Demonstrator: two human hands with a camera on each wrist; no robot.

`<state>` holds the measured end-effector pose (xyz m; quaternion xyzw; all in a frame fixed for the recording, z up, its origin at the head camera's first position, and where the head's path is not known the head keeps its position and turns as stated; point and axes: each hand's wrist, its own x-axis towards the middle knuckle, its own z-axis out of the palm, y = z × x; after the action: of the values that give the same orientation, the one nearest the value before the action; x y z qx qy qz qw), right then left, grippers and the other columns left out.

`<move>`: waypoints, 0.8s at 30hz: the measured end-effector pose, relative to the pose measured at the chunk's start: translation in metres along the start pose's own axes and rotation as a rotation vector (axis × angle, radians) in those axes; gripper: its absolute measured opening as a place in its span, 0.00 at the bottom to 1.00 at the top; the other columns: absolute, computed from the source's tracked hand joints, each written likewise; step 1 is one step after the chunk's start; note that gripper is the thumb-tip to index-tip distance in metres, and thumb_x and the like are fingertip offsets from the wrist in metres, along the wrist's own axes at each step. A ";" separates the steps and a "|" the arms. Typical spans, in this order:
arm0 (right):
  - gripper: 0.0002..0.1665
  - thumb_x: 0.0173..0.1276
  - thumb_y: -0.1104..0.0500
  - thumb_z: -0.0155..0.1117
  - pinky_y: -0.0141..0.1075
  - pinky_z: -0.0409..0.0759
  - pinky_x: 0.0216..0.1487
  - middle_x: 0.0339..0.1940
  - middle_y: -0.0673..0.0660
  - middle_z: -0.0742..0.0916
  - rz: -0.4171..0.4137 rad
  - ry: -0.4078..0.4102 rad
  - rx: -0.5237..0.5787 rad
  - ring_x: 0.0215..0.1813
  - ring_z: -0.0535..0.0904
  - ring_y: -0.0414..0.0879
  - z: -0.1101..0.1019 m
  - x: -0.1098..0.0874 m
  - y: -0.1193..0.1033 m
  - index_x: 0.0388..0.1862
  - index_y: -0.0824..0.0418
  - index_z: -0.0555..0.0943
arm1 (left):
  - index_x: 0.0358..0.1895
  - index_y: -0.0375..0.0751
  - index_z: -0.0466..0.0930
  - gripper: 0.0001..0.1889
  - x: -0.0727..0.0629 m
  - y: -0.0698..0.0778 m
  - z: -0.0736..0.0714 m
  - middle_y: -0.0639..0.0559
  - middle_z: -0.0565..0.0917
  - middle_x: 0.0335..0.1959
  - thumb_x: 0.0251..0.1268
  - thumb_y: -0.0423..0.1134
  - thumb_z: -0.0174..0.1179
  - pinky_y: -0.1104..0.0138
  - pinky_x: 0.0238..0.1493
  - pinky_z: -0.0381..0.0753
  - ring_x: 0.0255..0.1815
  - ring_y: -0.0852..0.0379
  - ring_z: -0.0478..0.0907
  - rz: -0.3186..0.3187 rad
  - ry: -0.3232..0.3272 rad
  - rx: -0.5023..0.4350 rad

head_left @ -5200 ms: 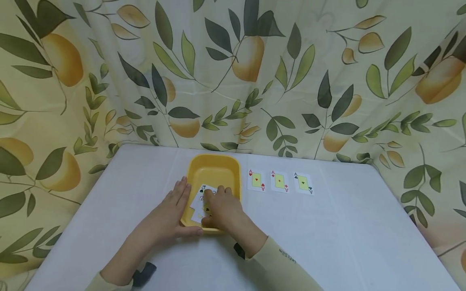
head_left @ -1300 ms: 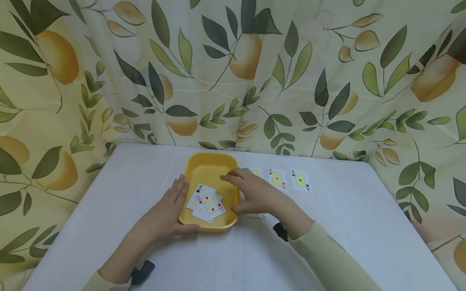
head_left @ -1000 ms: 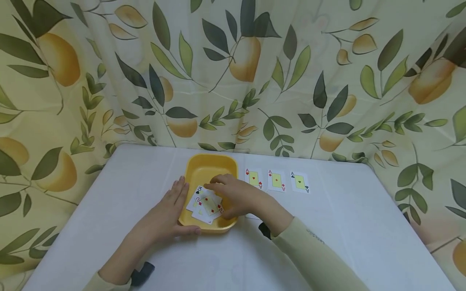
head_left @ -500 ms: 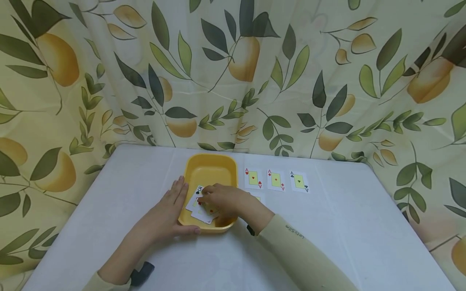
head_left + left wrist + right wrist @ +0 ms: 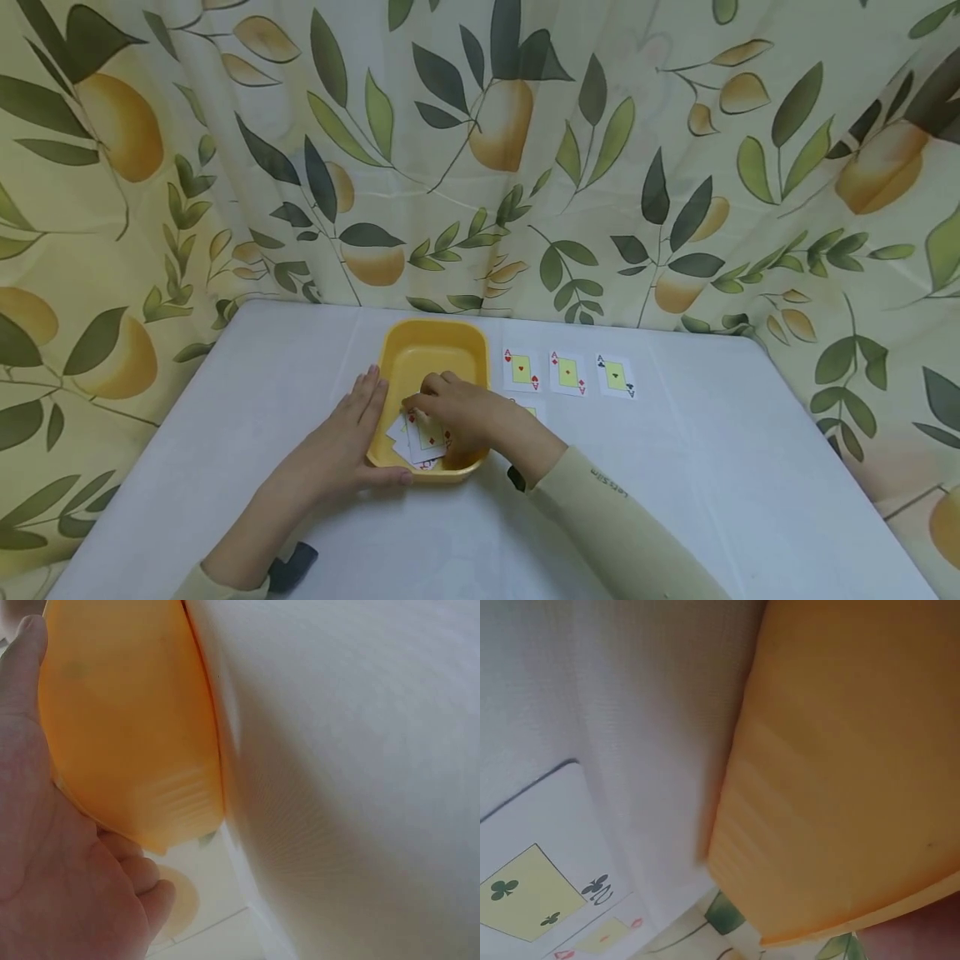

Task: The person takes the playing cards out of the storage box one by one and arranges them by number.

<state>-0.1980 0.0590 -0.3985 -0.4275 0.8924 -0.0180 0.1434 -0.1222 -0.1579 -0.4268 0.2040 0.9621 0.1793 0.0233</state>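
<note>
A yellow plastic tray stands on the white-covered table. My left hand steadies it, straight fingers along its left wall and thumb at the front edge; the left wrist view shows this hand against the outer wall. Inside the tray my right hand pinches a playing card with red diamonds, fingers at its upper left corner and the thumb low on its right side. Beneath it lie more loose playing cards, mostly covered.
Right of the tray, three aces lie in a row: hearts, diamonds and clubs. Below the ace of hearts is a two of clubs, partly behind my right hand in the head view. A fruit-patterned curtain hangs behind the table.
My right hand came left from over the tray's right rim down to the cards. The diamond card has turned more upright and uncovered a red-marked card below. The left hand stays put.
</note>
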 end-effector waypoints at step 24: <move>0.58 0.42 0.59 0.83 0.31 0.79 0.59 0.64 0.50 0.70 0.137 0.290 0.142 0.63 0.65 0.42 -0.038 -0.054 0.017 0.75 0.51 0.67 | 0.79 0.31 0.44 0.70 0.002 0.001 0.003 0.40 0.38 0.83 0.44 0.81 0.59 0.50 0.78 0.53 0.82 0.41 0.40 -0.024 0.006 0.001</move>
<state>-0.1894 0.1084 -0.3516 -0.3476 0.9272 -0.1324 0.0439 -0.1232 -0.1556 -0.4290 0.1921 0.9646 0.1791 0.0226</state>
